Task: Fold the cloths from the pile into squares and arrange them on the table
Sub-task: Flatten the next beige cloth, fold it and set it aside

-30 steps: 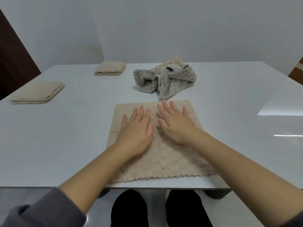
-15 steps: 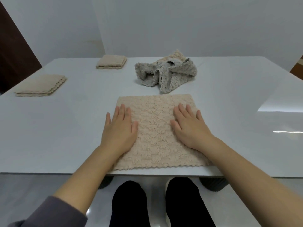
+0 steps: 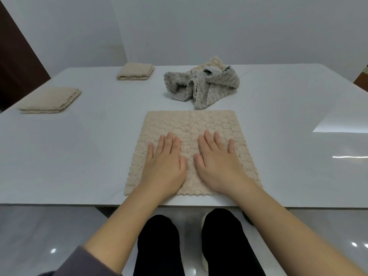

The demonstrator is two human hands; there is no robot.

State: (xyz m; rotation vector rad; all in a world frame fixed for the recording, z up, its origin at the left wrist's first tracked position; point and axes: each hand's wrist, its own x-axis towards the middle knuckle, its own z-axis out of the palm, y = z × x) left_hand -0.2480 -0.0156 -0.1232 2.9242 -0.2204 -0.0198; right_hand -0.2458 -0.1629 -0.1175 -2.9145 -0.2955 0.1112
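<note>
Nubbly beige square cloth point(image 3: 191, 136) under flat, open-palmed left hand point(image 3: 165, 162) and right hand point(image 3: 217, 162).

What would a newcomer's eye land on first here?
Two bare hands, left hand and right hand, lie flat on a spread beige textured cloth at the white table's near edge. Behind it sits a crumpled grey cloth pile.

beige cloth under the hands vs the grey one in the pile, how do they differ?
Colour: the beige cloth is tan, the grey cloth pale grey. Pose: the beige cloth lies spread flat near the table edge, the grey cloth is crumpled in a heap farther back. Contact: the left hand and right hand press the beige cloth; nothing touches the grey cloth. Both look nubby with scalloped edges.
</note>
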